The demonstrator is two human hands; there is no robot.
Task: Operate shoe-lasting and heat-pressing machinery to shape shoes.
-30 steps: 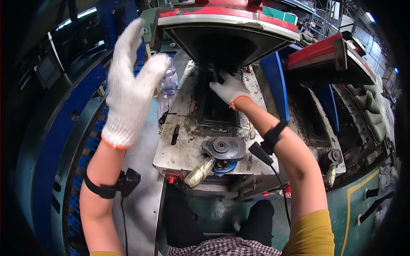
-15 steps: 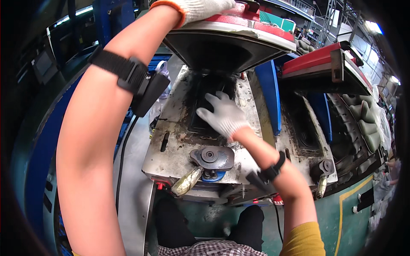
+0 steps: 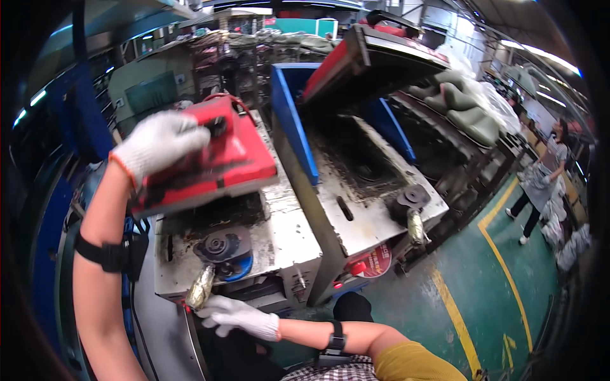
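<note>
My left hand (image 3: pixel 162 145), in a white knit glove, is closed at the top of the red lid (image 3: pixel 251 155) of a press machine, beside a black fitting (image 3: pixel 217 127). Its fingers seem wrapped round a handle that they mostly hide. The lid is tilted low over the dark, stained machine bed (image 3: pixel 229 213). In front sits a dark metal clamp (image 3: pixel 222 246) with a lever handle (image 3: pixel 201 287) wrapped in shiny tape. Just below that lever, my gloved right hand (image 3: pixel 238 317) is open, fingers apart, close to the lever's end.
To the right stands a second press (image 3: pixel 368 159) with its lid (image 3: pixel 394 63) raised and blue side panels (image 3: pixel 295 120). Grey-green moulded pieces (image 3: pixel 467 114) lie on a rack beyond. A person (image 3: pixel 546 171) stands at the far right on the green floor (image 3: pixel 406 311) with yellow lines.
The left lid has swung down from raised, with my left hand on it. My right hand has left the machine bed and moved down to the taped lever. The view has turned right.
</note>
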